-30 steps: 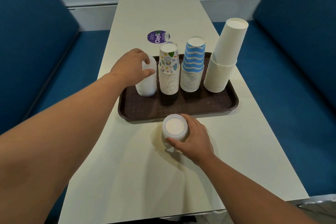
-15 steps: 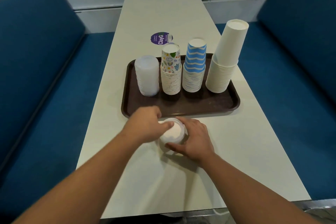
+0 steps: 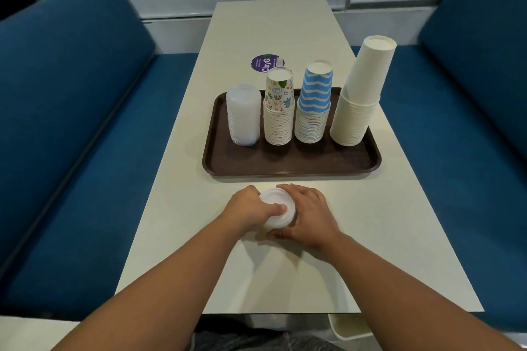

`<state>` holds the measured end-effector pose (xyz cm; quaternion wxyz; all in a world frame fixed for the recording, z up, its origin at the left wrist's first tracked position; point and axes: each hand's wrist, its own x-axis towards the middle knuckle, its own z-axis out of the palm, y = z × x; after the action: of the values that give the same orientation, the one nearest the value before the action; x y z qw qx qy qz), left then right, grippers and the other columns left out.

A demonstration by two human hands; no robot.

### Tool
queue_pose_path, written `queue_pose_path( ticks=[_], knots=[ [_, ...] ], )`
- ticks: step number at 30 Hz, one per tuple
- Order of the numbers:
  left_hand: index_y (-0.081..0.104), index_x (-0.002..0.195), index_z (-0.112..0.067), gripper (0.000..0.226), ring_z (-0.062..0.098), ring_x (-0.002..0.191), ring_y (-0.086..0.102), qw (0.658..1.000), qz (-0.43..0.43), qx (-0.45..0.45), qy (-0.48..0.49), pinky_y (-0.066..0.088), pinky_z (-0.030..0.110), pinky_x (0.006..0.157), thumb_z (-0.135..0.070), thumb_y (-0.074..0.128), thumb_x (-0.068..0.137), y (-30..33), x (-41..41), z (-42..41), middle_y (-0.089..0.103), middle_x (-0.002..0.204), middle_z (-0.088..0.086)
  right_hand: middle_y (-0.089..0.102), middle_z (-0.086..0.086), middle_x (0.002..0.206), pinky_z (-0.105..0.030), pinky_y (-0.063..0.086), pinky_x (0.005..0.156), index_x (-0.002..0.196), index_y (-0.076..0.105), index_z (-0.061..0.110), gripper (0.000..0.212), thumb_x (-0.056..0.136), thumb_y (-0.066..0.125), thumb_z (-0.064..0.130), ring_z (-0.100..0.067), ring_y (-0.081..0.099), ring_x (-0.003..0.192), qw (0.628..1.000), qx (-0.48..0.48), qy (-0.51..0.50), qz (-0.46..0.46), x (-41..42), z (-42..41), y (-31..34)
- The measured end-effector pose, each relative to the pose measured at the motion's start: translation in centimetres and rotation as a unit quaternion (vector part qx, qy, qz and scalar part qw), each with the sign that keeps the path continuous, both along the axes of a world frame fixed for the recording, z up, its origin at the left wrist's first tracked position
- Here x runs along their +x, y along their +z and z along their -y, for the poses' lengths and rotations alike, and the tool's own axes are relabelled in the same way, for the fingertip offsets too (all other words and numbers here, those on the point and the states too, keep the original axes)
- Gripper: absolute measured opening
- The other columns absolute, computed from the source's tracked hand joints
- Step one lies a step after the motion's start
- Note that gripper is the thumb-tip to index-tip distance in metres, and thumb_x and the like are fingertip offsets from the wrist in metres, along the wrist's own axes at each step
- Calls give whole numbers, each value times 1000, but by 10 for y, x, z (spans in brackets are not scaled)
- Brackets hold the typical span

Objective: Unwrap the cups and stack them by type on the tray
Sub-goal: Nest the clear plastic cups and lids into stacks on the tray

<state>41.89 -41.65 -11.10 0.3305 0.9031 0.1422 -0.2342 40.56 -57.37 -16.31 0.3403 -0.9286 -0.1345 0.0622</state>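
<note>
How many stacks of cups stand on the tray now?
4 on the tray, left to right: clear plastic stack, doodle-print stack, blue striped stack, tall white stack.

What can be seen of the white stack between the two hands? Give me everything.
The translucent white plastic stack stands on the pale table, just in front of the brown tray and apart from it. Its round top shows a raised rim and a flat centre; its lower part is hidden. The left hand grips its left side, thumb on top. The right hand wraps its right side, fingers curling behind. Whether any wrap remains cannot be told.
</note>
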Motion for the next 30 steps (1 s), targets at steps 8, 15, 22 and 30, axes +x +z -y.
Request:
queue_pose_path(
  ticks=[8, 15, 22, 30],
  knots=[
    [53, 107, -11, 66, 25, 98, 60, 997, 19, -36, 62, 53, 40, 84, -47, 87, 63, 1, -2, 6, 61, 106, 5, 50, 16, 141, -27, 18, 117, 143, 40, 31, 97, 62, 84, 61, -5, 41, 126, 1000, 17, 11, -5, 1, 3, -2],
    [50, 111, -11, 57, 31, 90, 67, 930, -35, -319, 181, 59, 45, 68, -21, 87, 69, -2, -4, -4, 65, 109, 14, 52, 25, 126, -35, 36, 110, 139, 40, 39, 97, 53, 78, 61, -14, 48, 123, 994, 106, -15, -40, 4, 3, -7],
    [55, 128, -1, 59, 30, 92, 70, 745, -147, -614, 215, 60, 39, 81, -35, 67, 81, 3, -9, -4, 68, 112, 20, 56, 18, 135, -29, 47, 103, 134, 48, 46, 91, 54, 90, 46, -9, 54, 127, 931, 359, -68, 21, -5, -16, 19],
    [62, 101, -9, 41, 26, 82, 65, 907, -35, -403, 116, 57, 38, 71, -46, 65, 86, 20, 7, -8, 68, 106, 18, 61, 5, 113, -22, 52, 80, 118, 58, 35, 70, 55, 88, 41, -13, 61, 103, 910, 402, -90, 44, 1, -16, 34]
  ],
)
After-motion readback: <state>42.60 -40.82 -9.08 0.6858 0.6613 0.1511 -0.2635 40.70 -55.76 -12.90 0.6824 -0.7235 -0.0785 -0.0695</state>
